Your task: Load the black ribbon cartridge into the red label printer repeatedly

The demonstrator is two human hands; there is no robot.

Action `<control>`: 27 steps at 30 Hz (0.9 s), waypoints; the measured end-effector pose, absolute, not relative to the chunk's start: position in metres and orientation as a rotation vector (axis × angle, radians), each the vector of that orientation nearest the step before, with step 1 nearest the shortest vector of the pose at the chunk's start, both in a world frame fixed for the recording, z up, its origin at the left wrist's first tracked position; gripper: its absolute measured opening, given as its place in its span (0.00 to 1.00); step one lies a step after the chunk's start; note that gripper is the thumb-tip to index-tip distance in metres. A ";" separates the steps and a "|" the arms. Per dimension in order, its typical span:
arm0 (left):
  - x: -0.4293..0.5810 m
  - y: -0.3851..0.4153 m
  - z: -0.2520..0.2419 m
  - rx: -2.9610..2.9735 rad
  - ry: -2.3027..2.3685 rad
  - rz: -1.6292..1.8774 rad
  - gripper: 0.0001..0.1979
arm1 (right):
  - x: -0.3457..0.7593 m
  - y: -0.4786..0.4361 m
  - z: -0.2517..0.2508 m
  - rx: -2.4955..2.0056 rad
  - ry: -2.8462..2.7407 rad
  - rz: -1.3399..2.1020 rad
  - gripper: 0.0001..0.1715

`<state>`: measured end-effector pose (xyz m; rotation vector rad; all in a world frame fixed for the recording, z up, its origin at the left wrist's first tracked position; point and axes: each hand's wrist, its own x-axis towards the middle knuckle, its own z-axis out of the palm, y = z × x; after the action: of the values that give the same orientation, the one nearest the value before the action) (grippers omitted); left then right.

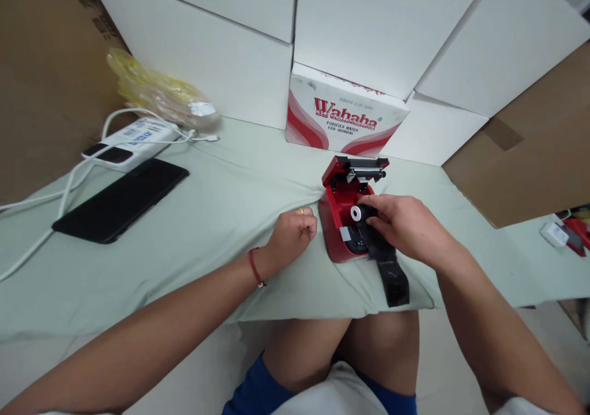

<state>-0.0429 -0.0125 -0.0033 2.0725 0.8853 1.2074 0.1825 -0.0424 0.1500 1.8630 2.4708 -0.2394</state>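
A small red label printer [336, 233] stands on the cloth with its lid [354, 168] raised, showing the inside. My right hand [405, 221] pinches a black roll with a white core [356, 213] within the printer's bay. From the roll a loose black strip [394, 280] runs out over the front and lies on the cloth near the table edge. Just left of the printer, my left hand [292, 233] rests in a loose fist on the cloth, apart from the printer, and nothing shows in it.
Behind the printer stands a white and red water carton [343, 117] against white boxes [359, 27]. On the left lie a black phone [122, 200], a power strip [138, 141] with white cables and a yellowish plastic bag [161, 92]. A brown carton [525, 144] stands right.
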 end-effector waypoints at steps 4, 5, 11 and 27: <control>-0.042 -0.014 -0.003 2.079 0.870 1.187 0.12 | 0.164 -0.029 0.144 1.841 2.319 -0.092 0.28; -0.042 -0.014 -0.003 2.082 0.870 1.185 0.12 | 0.160 -0.025 0.142 1.840 2.294 -0.075 0.28; -0.042 -0.013 -0.002 2.098 0.891 1.164 0.11 | 0.149 -0.003 0.123 1.834 2.296 -0.076 0.29; -0.038 -0.012 0.003 2.057 0.961 1.099 0.10 | 0.201 -0.135 0.078 1.749 3.091 0.244 0.36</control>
<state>-0.0377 -0.0121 0.0034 2.0572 0.9613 1.0989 0.2010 -0.1352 0.0785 1.7490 3.0915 0.2437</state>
